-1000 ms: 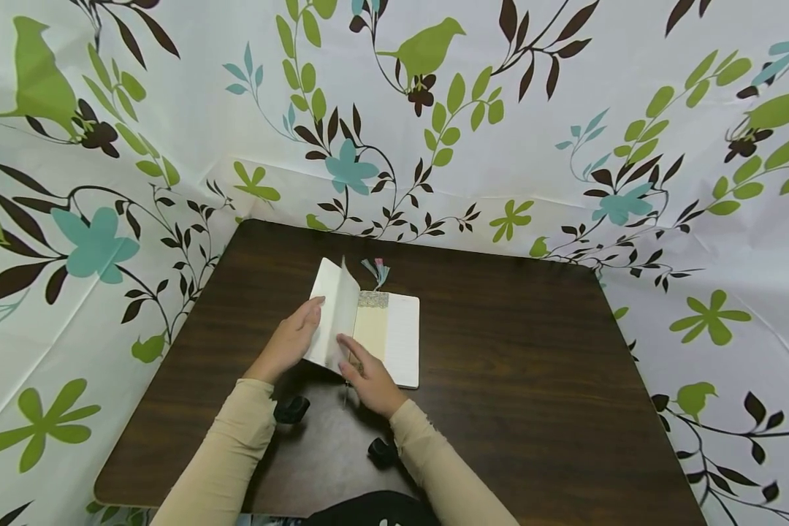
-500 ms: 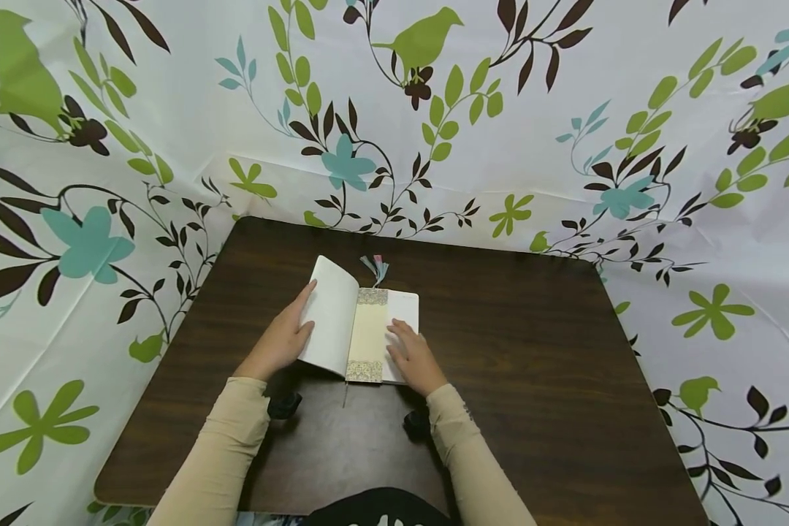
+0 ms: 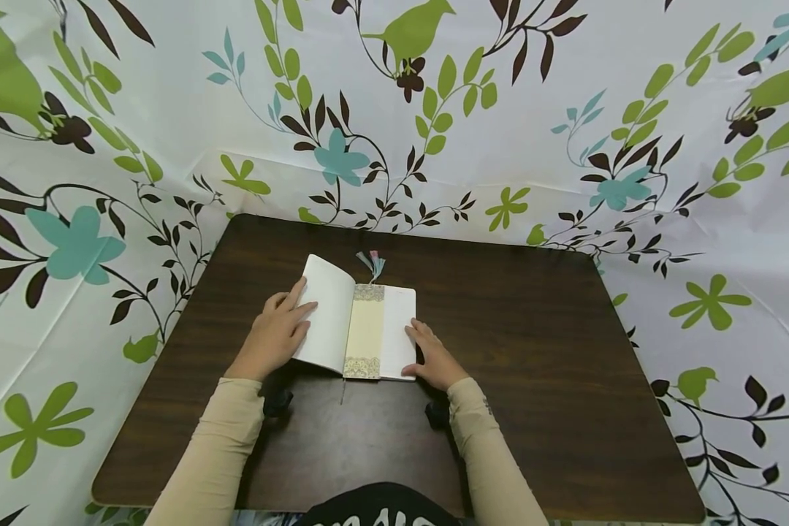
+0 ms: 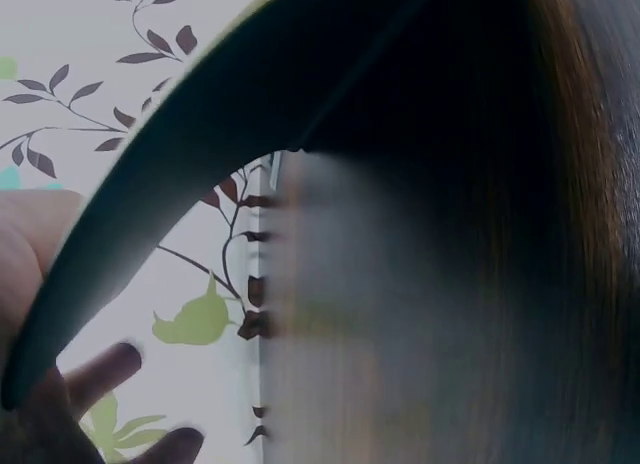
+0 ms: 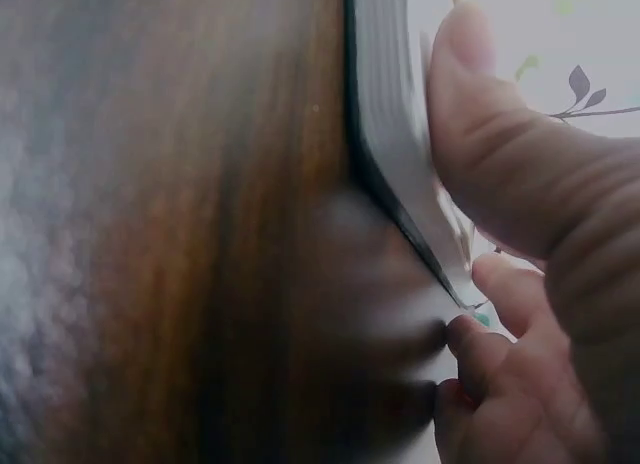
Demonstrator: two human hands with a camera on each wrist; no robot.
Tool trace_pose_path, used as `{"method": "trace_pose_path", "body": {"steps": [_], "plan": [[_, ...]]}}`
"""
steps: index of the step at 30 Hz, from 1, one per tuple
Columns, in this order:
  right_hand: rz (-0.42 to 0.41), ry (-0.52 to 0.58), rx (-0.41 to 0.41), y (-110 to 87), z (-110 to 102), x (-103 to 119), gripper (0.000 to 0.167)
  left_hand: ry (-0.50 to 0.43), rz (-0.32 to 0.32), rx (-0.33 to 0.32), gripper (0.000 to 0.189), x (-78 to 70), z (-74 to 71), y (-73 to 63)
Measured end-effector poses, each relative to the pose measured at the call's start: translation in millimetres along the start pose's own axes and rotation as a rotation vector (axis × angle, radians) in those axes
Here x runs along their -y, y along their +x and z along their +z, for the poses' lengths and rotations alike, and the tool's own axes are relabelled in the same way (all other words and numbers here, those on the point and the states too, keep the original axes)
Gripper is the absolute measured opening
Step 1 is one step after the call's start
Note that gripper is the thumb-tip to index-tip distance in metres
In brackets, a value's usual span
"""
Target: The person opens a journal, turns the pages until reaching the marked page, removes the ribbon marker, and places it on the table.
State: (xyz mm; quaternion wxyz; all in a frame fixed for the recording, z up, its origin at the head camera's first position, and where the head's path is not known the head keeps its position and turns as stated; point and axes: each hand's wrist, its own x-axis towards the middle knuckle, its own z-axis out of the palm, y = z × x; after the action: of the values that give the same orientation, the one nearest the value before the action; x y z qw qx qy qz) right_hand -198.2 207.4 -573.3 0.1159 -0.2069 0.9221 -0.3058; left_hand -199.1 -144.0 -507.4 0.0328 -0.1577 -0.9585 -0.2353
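An open notebook (image 3: pixel 325 314) lies on the dark wooden table, its left side raised and curved, its right pages lying flat. A cream bookmark (image 3: pixel 365 325) with patterned ends and a tassel at the top lies along the inner part of the right page. My left hand (image 3: pixel 269 336) holds the raised left edge, thumb and a finger on the blank page; the left wrist view shows other fingers behind the dark cover (image 4: pixel 200 134). At the right edge, my right hand (image 3: pixel 437 358) rests with thumb on the page (image 5: pixel 425 104) and fingertips by the cover's rim.
The brown table (image 3: pixel 539 380) extends widely to the right of the notebook. White cloth (image 3: pixel 473 146) printed with birds, leaves and flowers hangs behind and beside it. A thin ribbon (image 3: pixel 342 392) sticks out below the notebook's spine.
My right hand has moved right, off the left leaf and across the page to the notebook's right edge. The left leaf has swung farther open, uncovering the whole bookmark.
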Motion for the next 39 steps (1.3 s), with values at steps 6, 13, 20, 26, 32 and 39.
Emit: {"method": "trace_pose_path", "body": {"steps": [6,13,20,26,32,39], "plan": [[0.005,-0.151,-0.158,4.7,5.8,20.7,0.061,-0.020,0.026,0.034,0.043,1.4,1.9,-1.0],[0.013,-0.470,-0.379,25.3,25.1,63.0,0.029,-0.032,0.005,0.074,0.044,4.6,2.6,-2.0],[0.271,0.042,-0.249,53.3,32.1,87.9,0.054,-0.052,0.018,0.077,0.044,5.4,1.9,-3.3],[0.355,0.326,-0.236,69.4,27.5,94.0,0.064,-0.051,0.021,0.081,0.044,6.9,0.5,-4.7],[0.184,0.364,-0.151,52.6,-14.7,49.6,0.045,-0.058,0.026,0.086,0.045,9.0,0.3,-4.0],[0.236,0.194,-0.260,-18.6,-121.5,-80.5,0.048,-0.073,0.036,0.093,0.046,11.0,0.3,-3.6]]}}
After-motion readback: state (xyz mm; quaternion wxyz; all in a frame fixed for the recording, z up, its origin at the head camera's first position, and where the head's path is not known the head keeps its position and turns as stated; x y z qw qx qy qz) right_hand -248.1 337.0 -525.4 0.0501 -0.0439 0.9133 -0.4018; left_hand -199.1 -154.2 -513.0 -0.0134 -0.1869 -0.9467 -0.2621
